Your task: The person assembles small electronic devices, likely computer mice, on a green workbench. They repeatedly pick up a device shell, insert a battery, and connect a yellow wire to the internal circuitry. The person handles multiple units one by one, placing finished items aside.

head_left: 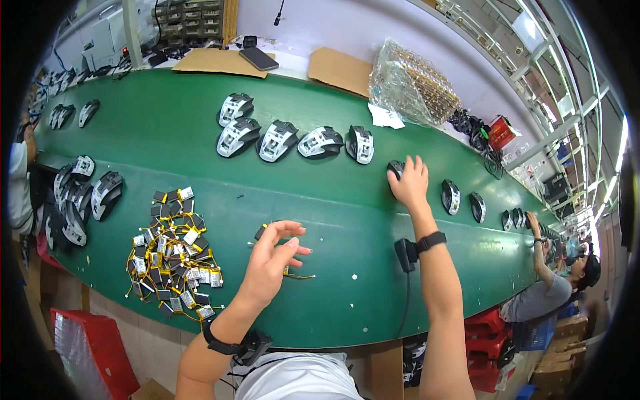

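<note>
Right hand (411,184) over a computer mouse (396,167), grip unclear; left hand (269,259) loosely wide above the green table (353,230)

the left arm (232,327) rises from seven o'clock, elbow bent, its forearm aimed toward one o'clock. the left hand (268,261) is loosely open, fingers (291,227) toward three o'clock. the right arm (443,293) reaches straighter from five o'clock, the right hand (410,184) palm down, pointing toward twelve.
</note>
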The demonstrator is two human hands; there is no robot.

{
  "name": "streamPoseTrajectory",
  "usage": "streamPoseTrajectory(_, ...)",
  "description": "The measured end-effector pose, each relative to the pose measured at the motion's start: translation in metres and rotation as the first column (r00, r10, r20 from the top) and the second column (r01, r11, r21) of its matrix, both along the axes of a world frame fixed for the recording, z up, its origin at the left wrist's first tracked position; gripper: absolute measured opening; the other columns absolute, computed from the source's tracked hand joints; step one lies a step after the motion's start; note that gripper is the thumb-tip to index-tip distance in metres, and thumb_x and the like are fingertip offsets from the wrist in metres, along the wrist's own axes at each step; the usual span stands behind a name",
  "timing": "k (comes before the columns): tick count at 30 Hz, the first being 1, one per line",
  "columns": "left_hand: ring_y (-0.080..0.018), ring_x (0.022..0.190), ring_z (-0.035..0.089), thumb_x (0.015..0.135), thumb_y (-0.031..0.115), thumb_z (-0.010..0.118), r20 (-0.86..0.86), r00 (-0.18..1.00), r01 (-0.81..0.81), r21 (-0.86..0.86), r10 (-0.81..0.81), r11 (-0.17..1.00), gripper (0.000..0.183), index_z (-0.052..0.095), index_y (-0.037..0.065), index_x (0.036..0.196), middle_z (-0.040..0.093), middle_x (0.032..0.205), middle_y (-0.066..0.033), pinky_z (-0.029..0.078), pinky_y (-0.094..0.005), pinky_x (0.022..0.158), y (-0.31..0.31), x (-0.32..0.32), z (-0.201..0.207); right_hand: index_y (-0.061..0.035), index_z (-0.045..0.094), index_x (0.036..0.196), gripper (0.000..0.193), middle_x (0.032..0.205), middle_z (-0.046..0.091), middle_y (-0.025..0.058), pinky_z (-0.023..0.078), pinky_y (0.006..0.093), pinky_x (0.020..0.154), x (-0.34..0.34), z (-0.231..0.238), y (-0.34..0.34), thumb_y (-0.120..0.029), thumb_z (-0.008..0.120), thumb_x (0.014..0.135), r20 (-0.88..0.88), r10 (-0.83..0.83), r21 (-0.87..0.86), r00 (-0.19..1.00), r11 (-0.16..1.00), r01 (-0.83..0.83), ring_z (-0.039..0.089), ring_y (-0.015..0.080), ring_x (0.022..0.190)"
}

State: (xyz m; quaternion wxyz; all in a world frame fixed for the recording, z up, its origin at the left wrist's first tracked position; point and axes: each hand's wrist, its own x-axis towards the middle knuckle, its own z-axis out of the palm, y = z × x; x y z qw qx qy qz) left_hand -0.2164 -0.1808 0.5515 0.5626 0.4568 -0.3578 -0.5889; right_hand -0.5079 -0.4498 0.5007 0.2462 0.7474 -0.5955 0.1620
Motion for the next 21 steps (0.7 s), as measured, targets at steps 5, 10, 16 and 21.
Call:
streamPoseTrajectory(5, -0.0223, 0.096, 0.067, 0.098, 0.02, 0.051, -0.031, 0.997, -0.074, -0.024, 0.073, 0.997, 0.03, 0.051, 0.004, 0.123, 0.064, 0.115, -0.0138, 0.051, -0.0305, 0.079, -0.004, 0.004, -0.002, -0.0075, 0.041, 0.146, 0.077, 0.126, 0.056, 0.032, 0.047, 0.0517, 0.097, 0.092, 0.002, -0.038, -0.041, 0.07, 0.083, 0.475, 0.11, 0.297, 0.873, 0.914, -0.277, 0.057, 0.0466, 0.114)
streamPoseTrajectory(10, -0.0237, 0.094, 0.069, 0.098, 0.02, 0.052, -0.19, 0.956, -0.231, -0.013, 0.224, 0.973, 0.03, 0.05, 0.004, 0.124, 0.065, 0.111, -0.0153, 0.053, -0.0309, 0.078, -0.004, 0.023, 0.001, -0.0118, 0.054, 0.137, 0.062, 0.121, 0.064, 0.0229, 0.048, 0.049, 0.096, 0.108, -0.004, -0.038, -0.035, 0.07, 0.082, 0.667, 0.133, 0.158, 0.733, 0.936, -0.314, 0.061, 0.0417, 0.111)
streamPoseTrajectory(16, -0.0268, 0.11, 0.064, 0.099, 0.023, 0.053, -0.298, 0.924, -0.246, 0.017, 0.239, 0.969, 0.044, 0.042, 0.002, 0.136, 0.061, 0.123, -0.0182, 0.051, -0.0337, 0.089, -0.006, 0.022, 0.0, -0.0024, 0.058, 0.128, 0.036, 0.108, 0.07, 0.0116, 0.051, 0.0299, 0.081, 0.104, 0.065, 0.097, -0.008, 0.061, 0.093, 0.934, 0.137, 0.098, 0.331, 0.79, -0.605, 0.065, 0.0147, 0.097)
streamPoseTrajectory(21, -0.0211, 0.103, 0.063, 0.098, 0.023, 0.055, -0.227, 0.839, -0.49, 0.082, 0.495, 0.868, 0.039, 0.049, 0.003, 0.131, 0.061, 0.117, -0.0123, 0.049, -0.0319, 0.087, -0.013, 0.016, -0.006, -0.0024, 0.063, 0.118, 0.036, 0.11, 0.068, 0.014, 0.052, 0.0375, 0.081, 0.145, 0.046, 0.125, -0.014, 0.069, 0.085, 0.803, 0.345, 0.158, 0.486, 0.663, -0.732, 0.066, 0.0267, 0.095)
